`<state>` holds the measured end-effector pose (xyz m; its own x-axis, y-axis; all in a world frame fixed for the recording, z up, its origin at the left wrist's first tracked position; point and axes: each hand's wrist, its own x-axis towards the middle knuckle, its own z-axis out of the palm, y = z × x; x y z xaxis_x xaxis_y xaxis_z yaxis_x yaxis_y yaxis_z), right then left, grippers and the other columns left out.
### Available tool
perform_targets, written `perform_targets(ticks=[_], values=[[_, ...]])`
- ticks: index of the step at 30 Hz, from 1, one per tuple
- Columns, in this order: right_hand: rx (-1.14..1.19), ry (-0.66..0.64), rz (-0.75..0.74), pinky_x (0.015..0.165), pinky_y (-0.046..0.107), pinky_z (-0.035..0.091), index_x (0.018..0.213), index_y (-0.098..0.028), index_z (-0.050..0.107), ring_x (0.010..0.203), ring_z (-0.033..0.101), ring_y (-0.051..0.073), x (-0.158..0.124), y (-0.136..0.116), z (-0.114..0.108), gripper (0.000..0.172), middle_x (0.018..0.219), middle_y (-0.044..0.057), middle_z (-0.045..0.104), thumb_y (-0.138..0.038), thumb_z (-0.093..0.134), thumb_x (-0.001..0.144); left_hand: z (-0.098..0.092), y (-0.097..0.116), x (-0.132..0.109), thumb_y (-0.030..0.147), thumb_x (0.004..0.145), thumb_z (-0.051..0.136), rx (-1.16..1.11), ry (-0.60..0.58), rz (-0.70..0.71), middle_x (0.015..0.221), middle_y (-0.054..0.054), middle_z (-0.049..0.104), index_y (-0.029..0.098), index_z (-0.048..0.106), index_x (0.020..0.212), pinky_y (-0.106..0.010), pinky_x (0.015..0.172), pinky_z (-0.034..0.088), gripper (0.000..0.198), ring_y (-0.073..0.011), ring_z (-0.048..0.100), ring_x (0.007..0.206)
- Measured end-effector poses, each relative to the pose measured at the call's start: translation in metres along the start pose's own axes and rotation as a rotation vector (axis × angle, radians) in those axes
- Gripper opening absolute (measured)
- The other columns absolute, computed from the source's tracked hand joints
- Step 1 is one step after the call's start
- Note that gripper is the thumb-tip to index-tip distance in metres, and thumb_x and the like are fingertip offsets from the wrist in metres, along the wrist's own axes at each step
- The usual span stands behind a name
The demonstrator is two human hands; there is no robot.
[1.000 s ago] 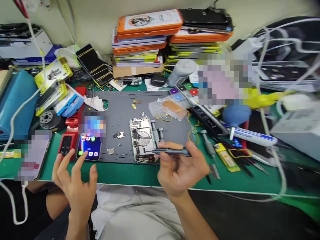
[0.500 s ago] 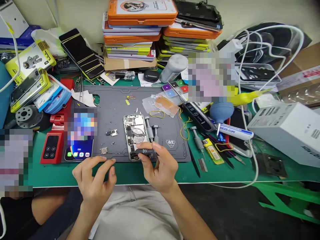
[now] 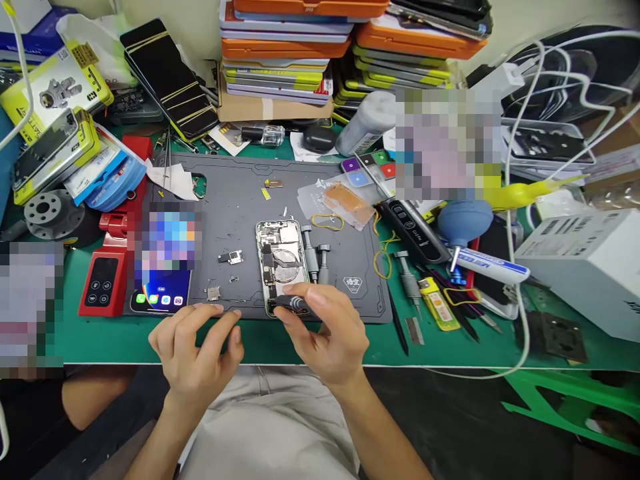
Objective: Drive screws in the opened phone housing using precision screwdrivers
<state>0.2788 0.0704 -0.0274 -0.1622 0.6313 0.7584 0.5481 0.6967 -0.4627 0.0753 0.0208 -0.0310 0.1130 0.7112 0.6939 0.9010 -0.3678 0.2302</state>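
Note:
An opened phone (image 3: 286,257) with bare inner parts lies on the dark grey work mat (image 3: 235,180). My right hand (image 3: 327,330) is closed around a dark screwdriver (image 3: 289,303), held low and slanted over the phone's bottom end. Its tip is too small to make out. Two grey screwdrivers (image 3: 311,253) lie beside the phone's right edge. My left hand (image 3: 197,343) hovers at the mat's front edge, fingers bent and apart, with nothing visible in them. Close to it are small loose metal phone parts (image 3: 214,293) and a bracket-like piece (image 3: 232,257).
A lit phone (image 3: 160,293) and a red device (image 3: 103,287) sit left of the mat. To the right lie a grey screwdriver (image 3: 409,283), a yellow strip (image 3: 439,303), a blue air blower (image 3: 465,220) and a white box (image 3: 575,267). Stacked cases (image 3: 285,50) stand behind.
The whole view has shifted, so the bench appears slightly higher and further right. My right hand keeps the screwdriver over the phone's bottom end, its angle slightly changed. My left hand stays near the mat's edge.

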Motion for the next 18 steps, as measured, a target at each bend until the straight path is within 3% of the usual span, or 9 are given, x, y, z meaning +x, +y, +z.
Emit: perform_targets(ticks=[5, 12, 18], values=[[-0.025, 0.04, -0.055, 0.073, 0.034, 0.07, 0.17, -0.024, 0.049, 0.092, 0.083, 0.022, 0.001, 0.0, -0.003, 0.063, 0.103, 0.008, 0.084, -0.011, 0.057, 0.109, 0.001, 0.001, -0.001, 0.024, 0.104, 0.072, 0.007, 0.013, -0.019, 0.103, -0.007, 0.077, 0.027, 0.082, 0.108, -0.042, 0.096, 0.045, 0.011, -0.0257, 0.069, 0.104], [-0.073, 0.065, -0.038, 0.073, 0.034, 0.068, 0.162, -0.033, 0.06, 0.088, 0.079, 0.02, 0.008, -0.002, -0.007, 0.061, 0.098, 0.004, 0.08, -0.01, 0.065, 0.106, 0.001, 0.001, 0.0, 0.023, 0.105, 0.072, 0.022, 0.031, 0.005, 0.101, -0.009, 0.076, 0.023, 0.081, 0.107, -0.042, 0.094, 0.045, 0.01, -0.026, 0.069, 0.104], [-0.028, 0.063, -0.033, 0.073, 0.035, 0.068, 0.152, -0.033, 0.068, 0.086, 0.078, 0.02, 0.012, -0.004, -0.01, 0.051, 0.095, 0.003, 0.078, -0.01, 0.066, 0.106, 0.001, 0.002, -0.001, 0.021, 0.104, 0.074, 0.03, 0.033, 0.001, 0.102, -0.008, 0.077, 0.025, 0.081, 0.105, -0.042, 0.095, 0.044, 0.009, -0.0252, 0.069, 0.104]])
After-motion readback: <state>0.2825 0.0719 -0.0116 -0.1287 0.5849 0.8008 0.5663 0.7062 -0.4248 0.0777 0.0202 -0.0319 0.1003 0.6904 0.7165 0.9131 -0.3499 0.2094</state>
